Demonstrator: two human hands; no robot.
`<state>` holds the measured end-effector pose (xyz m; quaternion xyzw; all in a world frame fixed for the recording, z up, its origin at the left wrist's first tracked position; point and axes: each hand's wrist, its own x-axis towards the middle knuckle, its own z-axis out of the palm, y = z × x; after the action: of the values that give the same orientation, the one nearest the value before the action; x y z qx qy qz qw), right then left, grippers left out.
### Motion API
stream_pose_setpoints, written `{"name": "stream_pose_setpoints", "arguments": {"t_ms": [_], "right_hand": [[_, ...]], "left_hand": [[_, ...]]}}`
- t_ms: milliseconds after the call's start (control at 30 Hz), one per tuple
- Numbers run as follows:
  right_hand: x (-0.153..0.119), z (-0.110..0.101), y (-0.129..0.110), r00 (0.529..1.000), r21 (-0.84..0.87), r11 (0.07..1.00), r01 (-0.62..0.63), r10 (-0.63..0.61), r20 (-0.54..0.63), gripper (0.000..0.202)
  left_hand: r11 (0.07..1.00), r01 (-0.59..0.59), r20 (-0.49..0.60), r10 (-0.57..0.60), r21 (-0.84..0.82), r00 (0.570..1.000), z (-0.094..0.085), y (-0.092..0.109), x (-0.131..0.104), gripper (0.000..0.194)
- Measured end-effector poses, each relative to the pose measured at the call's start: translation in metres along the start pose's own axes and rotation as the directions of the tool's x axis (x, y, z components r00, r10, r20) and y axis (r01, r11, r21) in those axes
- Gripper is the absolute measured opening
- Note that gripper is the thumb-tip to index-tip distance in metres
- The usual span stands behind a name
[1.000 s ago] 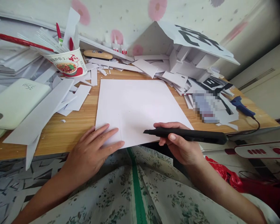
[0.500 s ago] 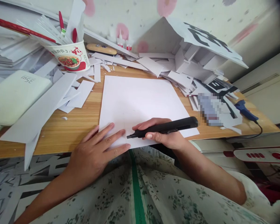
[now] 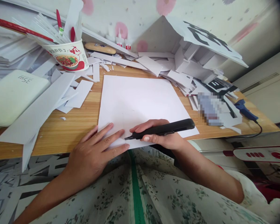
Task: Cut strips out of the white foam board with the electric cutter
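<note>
A white foam board sheet (image 3: 140,96) lies flat on the wooden table, with faint thin lines on its near part. My left hand (image 3: 95,149) is spread over the sheet's near left corner, fingers apart and pressing flat. In my right hand (image 3: 158,133) is a black utility knife (image 3: 170,127), held low and nearly level. Its narrow tip points left and touches or almost touches the sheet, between the index and middle fingers' side of my left hand. My right palm and lower fingers are partly hidden.
White board offcuts (image 3: 151,65) crowd the table's back. A paper cup (image 3: 67,57) of strips and red-handled tools stands back left, beside a pale scale-like device (image 3: 16,96). Glue bottles (image 3: 119,40) line the wall. At right are a white board model (image 3: 193,53) and a blue glue gun (image 3: 246,110).
My right hand and the knife have shifted slightly left and toward me. A thin line on the sheet shows more clearly. My left hand stays pressed in place.
</note>
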<state>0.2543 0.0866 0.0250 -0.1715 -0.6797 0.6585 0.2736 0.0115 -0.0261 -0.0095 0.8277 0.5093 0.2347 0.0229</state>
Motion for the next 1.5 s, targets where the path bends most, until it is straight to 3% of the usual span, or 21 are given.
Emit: {"name": "stream_pose_setpoints", "arguments": {"t_ms": [233, 533, 900, 1033, 1233, 1500], "right_hand": [[0.004, -0.004, -0.001, 0.999, -0.055, 0.998, -0.005, 0.007, 0.041, 0.025], [0.017, -0.016, -0.009, 0.961, -0.113, 0.988, 0.106, -0.072, 0.266, 0.025], [0.009, -0.019, 0.0, 0.956, -0.12, 0.98, 0.157, -0.121, 0.266, 0.026], [0.008, -0.022, 0.004, 0.963, -0.138, 0.979, 0.153, -0.117, 0.243, 0.027], [0.005, -0.028, 0.008, 0.963, -0.143, 0.976, 0.164, -0.127, 0.237, 0.029], [0.007, -0.033, 0.009, 0.955, -0.083, 0.983, 0.163, -0.136, 0.265, 0.028]], "left_hand": [[1.0, -0.015, 0.012, 0.015, 0.022, 1.0, -0.002, -0.001, -0.001, 0.042], [0.999, -0.042, 0.023, 0.042, 0.033, 0.999, -0.003, -0.002, 0.0, 0.046], [0.993, -0.061, 0.085, 0.053, 0.098, 0.995, -0.004, -0.006, -0.003, 0.053], [0.971, -0.153, 0.144, 0.127, 0.186, 0.981, -0.005, -0.009, -0.003, 0.055], [0.99, -0.076, 0.089, 0.065, 0.122, 0.994, -0.005, -0.004, -0.001, 0.044], [0.973, -0.152, 0.11, 0.134, 0.171, 0.985, -0.006, -0.011, -0.003, 0.045]]}}
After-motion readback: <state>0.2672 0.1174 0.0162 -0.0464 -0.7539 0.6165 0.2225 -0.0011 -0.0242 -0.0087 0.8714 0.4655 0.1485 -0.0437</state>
